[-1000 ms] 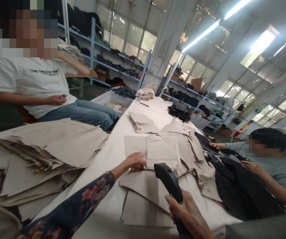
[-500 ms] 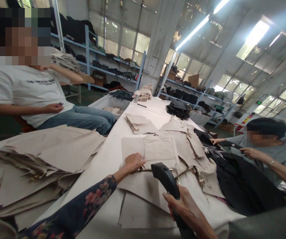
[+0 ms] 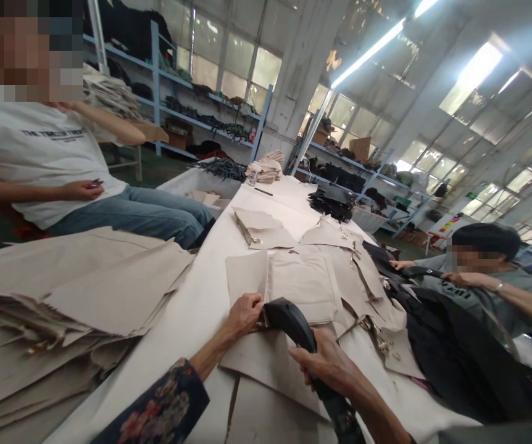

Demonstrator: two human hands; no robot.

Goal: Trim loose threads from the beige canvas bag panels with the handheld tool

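Note:
My left hand (image 3: pixel 244 314) is closed on the near edge of a beige fabric piece (image 3: pixel 300 287) lying flat on the white table. My right hand (image 3: pixel 333 364) is wrapped around the handle of a black handheld thread trimmer (image 3: pixel 291 319). The trimmer's curved head meets the fabric edge right beside my left fingertips, and the exact contact point is hidden. Under my wrists lie more beige fabric pieces (image 3: pixel 266 407). Gold-coloured zipper ends (image 3: pixel 377 336) show on pieces to the right.
A tall stack of beige pieces (image 3: pixel 85 277) stands at the left. A seated person (image 3: pixel 39 160) is beyond it. On the right a co-worker (image 3: pixel 502 296) holds a similar black tool over black fabric (image 3: pixel 460 345). Dark fabric (image 3: pixel 333 202) and folded beige bundles (image 3: pixel 266 168) sit at the table's far end.
The trimmer head has moved left, up to my left fingers, with my right hand following. My left hand has shifted slightly left and still grips the fabric edge. The view has shifted slightly.

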